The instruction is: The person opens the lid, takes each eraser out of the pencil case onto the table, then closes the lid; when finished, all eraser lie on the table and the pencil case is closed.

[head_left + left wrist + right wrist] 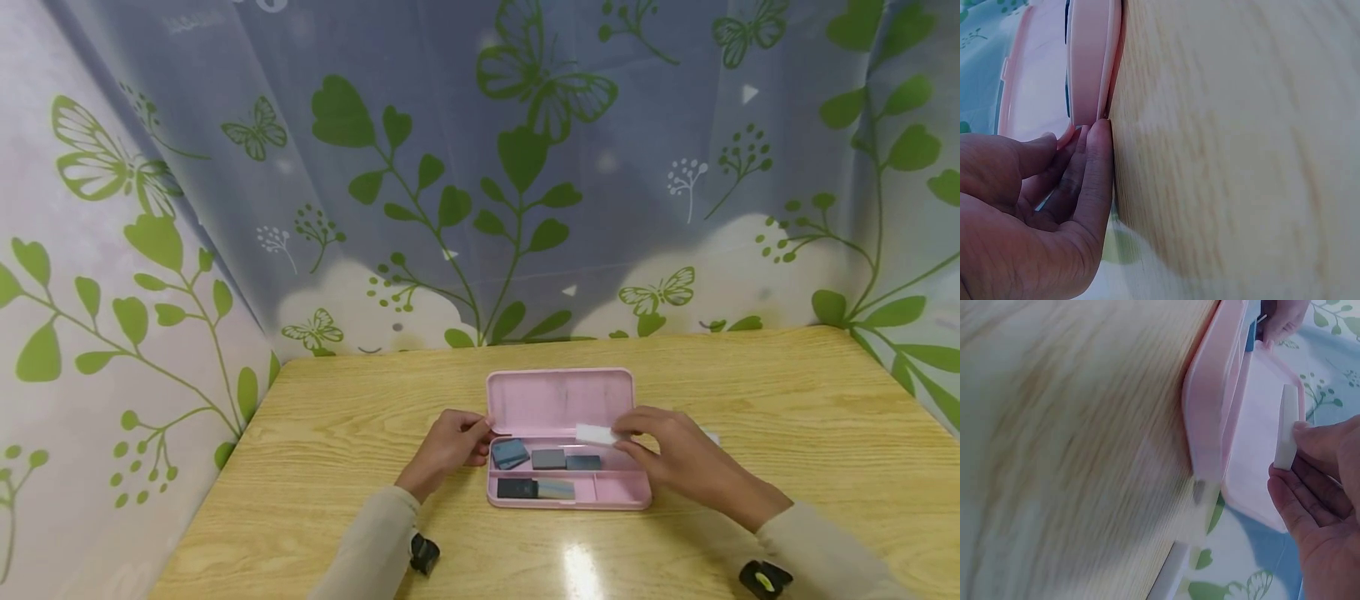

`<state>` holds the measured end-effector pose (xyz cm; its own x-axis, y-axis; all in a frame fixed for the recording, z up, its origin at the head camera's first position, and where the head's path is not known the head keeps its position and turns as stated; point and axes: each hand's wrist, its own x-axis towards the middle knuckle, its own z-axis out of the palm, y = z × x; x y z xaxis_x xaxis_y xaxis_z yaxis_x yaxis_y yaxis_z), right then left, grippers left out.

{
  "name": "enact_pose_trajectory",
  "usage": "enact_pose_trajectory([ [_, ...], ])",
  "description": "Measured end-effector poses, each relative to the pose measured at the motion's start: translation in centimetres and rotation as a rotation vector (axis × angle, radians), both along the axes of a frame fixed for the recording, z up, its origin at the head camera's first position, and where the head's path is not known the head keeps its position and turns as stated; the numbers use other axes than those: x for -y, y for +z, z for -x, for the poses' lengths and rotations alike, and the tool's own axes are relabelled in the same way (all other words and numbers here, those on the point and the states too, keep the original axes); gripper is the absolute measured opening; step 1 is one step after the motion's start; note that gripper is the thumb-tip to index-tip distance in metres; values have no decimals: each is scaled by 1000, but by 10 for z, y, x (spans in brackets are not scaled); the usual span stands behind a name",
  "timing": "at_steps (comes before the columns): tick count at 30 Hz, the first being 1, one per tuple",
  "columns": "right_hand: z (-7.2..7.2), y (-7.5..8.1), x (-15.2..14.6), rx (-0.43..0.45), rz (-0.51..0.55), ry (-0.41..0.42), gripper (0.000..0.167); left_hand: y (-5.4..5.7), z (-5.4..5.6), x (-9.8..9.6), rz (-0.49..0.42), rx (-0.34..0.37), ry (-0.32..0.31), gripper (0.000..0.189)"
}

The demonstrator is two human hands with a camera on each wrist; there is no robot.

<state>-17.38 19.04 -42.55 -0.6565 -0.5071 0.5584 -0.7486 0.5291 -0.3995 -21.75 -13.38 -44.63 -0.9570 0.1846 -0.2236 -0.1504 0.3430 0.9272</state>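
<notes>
A: Left hand (453, 437)?
B: Nearly closed, gripping the left end of the pink case (625, 490). Slack there could let it skid on the worktop (337, 417).
A: Middle?
B: White block (595, 434) above the case's right half, near the open lid (528, 402).
A: Right hand (686, 462)?
B: Pinching that block by one end; it might pivot, clip the lid or drop.

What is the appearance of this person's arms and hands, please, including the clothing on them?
Both the left hand and the right hand are bare, with no gloves. The left sleeve and right sleeve are long, plain and beige. A small black device shows by the left cuff; another, with a yellow-green mark, by the right.
</notes>
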Motion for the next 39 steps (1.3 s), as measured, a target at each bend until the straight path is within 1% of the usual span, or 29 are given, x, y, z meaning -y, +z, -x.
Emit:
enact_pose_trajectory([
  [3, -3, -1, -10, 0, -8, -30, 25, -1, 1, 0, 2, 3, 2, 27],
  [9, -7, -7, -29, -30, -12, -74, 27, -2, 0, 0, 12, -1, -1, 26],
  [15, -12, -12, -49, -37, -23, -118, 29, -1, -1, 0, 10, -10, -4, 26],
  [23, -18, -20, -71, -40, -54, -189, 30, 0, -2, 0, 6, -1, -3, 26],
  [30, -18, -29, -84, -87, -61, -209, 36, 0, -1, 0, 4, -6, -4, 27],
  [39, -18, -35, -90, -85, -75, -214, 35, 0, -1, 0, -1, -8, -6, 26],
])
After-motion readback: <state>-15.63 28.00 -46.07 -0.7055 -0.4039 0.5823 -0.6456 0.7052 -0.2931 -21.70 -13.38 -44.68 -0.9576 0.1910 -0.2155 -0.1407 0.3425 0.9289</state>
